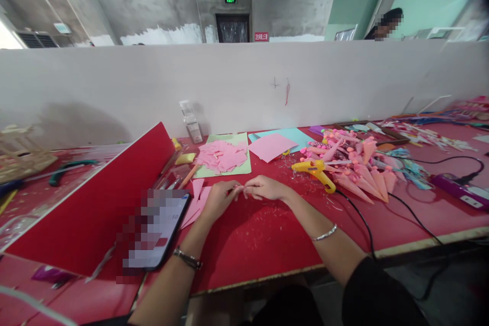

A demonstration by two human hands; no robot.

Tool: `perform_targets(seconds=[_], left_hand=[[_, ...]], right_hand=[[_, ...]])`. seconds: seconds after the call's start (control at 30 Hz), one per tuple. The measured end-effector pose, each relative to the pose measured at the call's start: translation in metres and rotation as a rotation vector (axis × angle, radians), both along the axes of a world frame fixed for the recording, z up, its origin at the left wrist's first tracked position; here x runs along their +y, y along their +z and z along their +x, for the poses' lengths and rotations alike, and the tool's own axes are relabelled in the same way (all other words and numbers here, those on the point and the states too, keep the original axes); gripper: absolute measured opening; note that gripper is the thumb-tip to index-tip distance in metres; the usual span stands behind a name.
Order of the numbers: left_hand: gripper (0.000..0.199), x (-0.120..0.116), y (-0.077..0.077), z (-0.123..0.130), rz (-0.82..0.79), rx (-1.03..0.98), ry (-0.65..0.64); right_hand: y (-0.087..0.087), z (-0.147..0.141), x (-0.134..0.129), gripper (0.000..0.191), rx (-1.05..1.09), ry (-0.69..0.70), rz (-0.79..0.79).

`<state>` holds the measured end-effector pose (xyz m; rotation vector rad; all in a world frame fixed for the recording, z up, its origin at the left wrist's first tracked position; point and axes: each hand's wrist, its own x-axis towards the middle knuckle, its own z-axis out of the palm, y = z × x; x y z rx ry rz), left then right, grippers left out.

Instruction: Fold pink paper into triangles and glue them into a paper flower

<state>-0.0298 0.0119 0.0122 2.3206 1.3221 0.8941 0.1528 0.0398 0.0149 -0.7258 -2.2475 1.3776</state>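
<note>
Over the red tabletop (260, 244), my left hand (223, 196) and my right hand (265, 188) meet at the fingertips. Both are closed in a pinch. What they hold, if anything, is too small and hidden to make out. Beside my left hand lie pink paper pieces (202, 198), one of them a narrow triangle. Just beyond the hands, a heap of small pink paper cuttings (223, 156) rests on a pale green sheet (229, 172). A yellow glue gun (315, 169) lies to the right of my right hand, against a pile of pink paper cones (361, 173).
A phone (168, 239) and an upright red board (103, 204) stand to the left. Pink (273, 145) and blue sheets (303, 136) lie at the back, near a clear bottle (191, 122). Black cords trail from a purple power strip (460, 191). A white partition (237, 81) closes the far side.
</note>
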Motion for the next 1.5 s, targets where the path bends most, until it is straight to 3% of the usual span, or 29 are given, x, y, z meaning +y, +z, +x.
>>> perform_targets(seconds=[0.33,0.6,0.9,1.07,1.23,1.5], left_hand=[[0.03,-0.002,-0.003,0.003,0.11,0.038,0.007],[0.032,-0.001,-0.002,0.002,0.172,0.05,0.014],[0.038,0.0,-0.001,0.002,0.04,-0.045,-0.01],[0.042,0.0,0.0,0.004,-0.036,-0.209,0.066],[0.028,0.002,0.002,0.006,-0.133,-0.345,-0.027],[0.024,0.004,0.002,0.005,-0.278,-0.463,-0.047]], right_hand=[[0.0,0.003,-0.001,0.037,0.035,0.094,-0.204],[-0.002,0.0,-0.002,0.035,0.06,0.069,-0.198],[-0.004,-0.004,-0.002,0.038,0.044,0.037,-0.217],[-0.004,-0.006,-0.004,0.037,0.02,-0.054,-0.088],[-0.002,-0.008,-0.007,0.035,0.039,-0.208,0.095],[-0.003,-0.008,-0.005,0.033,0.083,-0.141,-0.053]])
